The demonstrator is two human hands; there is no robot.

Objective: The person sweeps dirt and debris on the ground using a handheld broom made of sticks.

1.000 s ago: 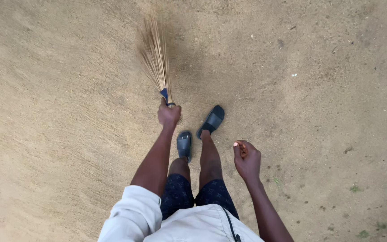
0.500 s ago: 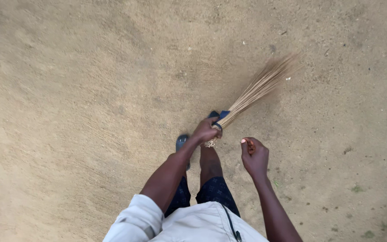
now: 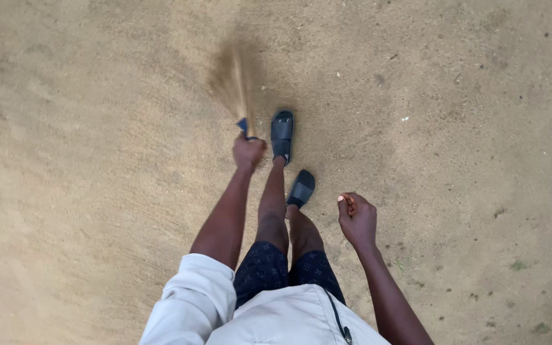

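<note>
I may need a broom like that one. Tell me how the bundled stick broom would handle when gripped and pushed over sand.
The stick broom is probably light: the left hand swings it alone. Its thin, fanned bristles likely flex rather than stay stiff. The bound end probably gives a firm grip.

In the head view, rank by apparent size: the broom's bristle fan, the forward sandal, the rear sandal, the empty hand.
1. Broom's bristle fan, though motion-blurred.
2. Right hand, empty, loosely curled; nearer the camera, so enlarged.
3. Forward sandal and rear sandal: too alike.

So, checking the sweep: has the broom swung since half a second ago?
Yes. The broom swung left, from the right of the sandals to their left.
</note>
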